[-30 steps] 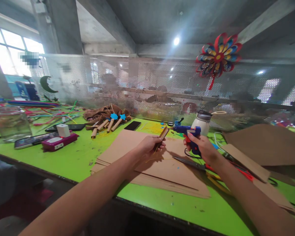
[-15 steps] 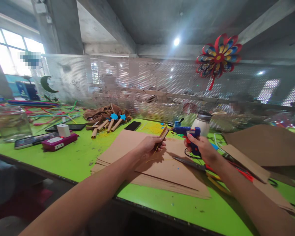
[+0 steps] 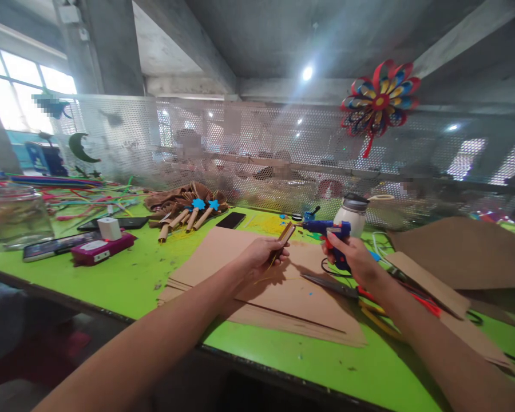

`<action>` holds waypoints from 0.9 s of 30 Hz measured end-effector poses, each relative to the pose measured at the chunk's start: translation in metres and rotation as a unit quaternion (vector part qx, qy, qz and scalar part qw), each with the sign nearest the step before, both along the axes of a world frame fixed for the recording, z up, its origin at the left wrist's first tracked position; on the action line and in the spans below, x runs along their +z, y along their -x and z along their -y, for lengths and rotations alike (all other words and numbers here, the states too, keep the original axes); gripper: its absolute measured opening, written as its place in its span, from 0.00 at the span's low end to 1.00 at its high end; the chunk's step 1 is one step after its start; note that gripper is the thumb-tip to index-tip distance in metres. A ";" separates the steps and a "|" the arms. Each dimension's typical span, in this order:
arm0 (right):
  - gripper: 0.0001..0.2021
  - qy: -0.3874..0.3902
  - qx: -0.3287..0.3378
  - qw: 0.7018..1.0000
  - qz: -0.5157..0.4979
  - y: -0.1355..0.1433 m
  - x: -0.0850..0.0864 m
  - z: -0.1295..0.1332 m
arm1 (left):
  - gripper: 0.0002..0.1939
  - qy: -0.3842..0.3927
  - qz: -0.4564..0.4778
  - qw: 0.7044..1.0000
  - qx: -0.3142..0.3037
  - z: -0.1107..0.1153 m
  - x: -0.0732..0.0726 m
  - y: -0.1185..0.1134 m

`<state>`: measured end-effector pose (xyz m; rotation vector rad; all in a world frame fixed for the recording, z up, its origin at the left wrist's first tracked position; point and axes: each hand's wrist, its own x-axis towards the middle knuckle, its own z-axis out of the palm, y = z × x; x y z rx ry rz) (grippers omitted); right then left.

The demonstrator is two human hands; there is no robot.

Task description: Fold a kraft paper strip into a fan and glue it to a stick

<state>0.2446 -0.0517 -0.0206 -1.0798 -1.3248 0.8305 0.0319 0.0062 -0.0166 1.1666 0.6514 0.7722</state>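
Observation:
My left hand (image 3: 266,253) is closed around a narrow folded strip of brown paper (image 3: 286,233), tilted upward, with a thin yellow strand hanging below it. A blue glue gun (image 3: 326,228) is gripped in my right hand (image 3: 352,254), its nozzle pointing left at the strip's upper end; whether they touch I cannot tell. Beneath both hands lies a stack of brown paper sheets (image 3: 214,257). Scissors (image 3: 330,284) with red handles rest on the sheets under my right forearm.
Brown paper pieces with blue shapes (image 3: 198,204) lie at the back beside a dark phone (image 3: 232,220). A white bottle (image 3: 352,214) stands behind the glue gun. To the left are a purple box (image 3: 103,248) and a glass jar (image 3: 19,220). Larger brown paper (image 3: 463,252) lies right.
Hardly anything differs. The view has shifted very slightly, while both hands keep the strip and the glue gun in nearly the same position.

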 end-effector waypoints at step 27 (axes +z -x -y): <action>0.18 0.012 0.021 1.000 -0.002 0.001 0.000 0.002 | 0.06 0.006 0.010 1.000 -0.020 -0.003 -0.002 0.000</action>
